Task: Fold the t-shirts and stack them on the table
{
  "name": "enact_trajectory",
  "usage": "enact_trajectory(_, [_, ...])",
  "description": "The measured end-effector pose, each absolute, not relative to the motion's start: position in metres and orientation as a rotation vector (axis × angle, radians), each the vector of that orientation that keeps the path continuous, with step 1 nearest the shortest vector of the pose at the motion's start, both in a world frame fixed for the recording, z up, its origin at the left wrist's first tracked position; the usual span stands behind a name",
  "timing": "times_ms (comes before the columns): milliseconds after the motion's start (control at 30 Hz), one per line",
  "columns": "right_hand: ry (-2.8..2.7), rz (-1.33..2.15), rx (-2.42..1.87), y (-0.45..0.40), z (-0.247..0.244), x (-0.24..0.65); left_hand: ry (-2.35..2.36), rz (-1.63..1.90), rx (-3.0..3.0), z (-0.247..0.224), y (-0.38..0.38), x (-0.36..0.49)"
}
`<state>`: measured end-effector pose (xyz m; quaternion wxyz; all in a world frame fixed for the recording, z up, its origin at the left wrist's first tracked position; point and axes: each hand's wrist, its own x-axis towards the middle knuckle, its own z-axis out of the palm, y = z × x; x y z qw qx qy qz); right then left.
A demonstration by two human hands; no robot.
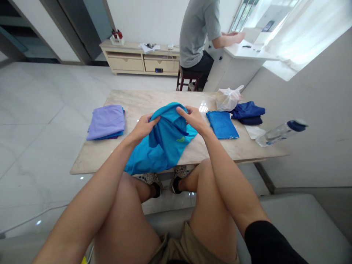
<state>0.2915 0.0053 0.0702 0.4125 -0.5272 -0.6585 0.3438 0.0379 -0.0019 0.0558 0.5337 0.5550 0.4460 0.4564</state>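
A bright blue garment with a small green mark lies partly on the table and partly lifted, its lower part reaching the near edge. My left hand pinches its upper left edge, thumb on top. At the upper right of the same cloth, my right hand is closed on the edge, thumb over the fabric. Between both hands the raised edge forms a curved fold. What kind of garment it is I cannot tell for certain.
Folded cloths topped by a lilac one lie left. At right are a folded blue cloth, navy cloths, a white plastic bag and a water bottle. Beyond the table, a person sits on a stool.
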Motion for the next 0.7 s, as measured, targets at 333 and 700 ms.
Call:
enact_trajectory(333, [-2.570, 0.791, -1.700, 0.017, 0.007, 0.252, 1.172, 1.536, 0.919, 0.054, 0.008, 0.004])
enact_trajectory(700, [-2.034, 0.364, -1.896, 0.029, 0.037, 0.300, 1.423, 0.457, 1.659, -0.008, 0.004, -0.016])
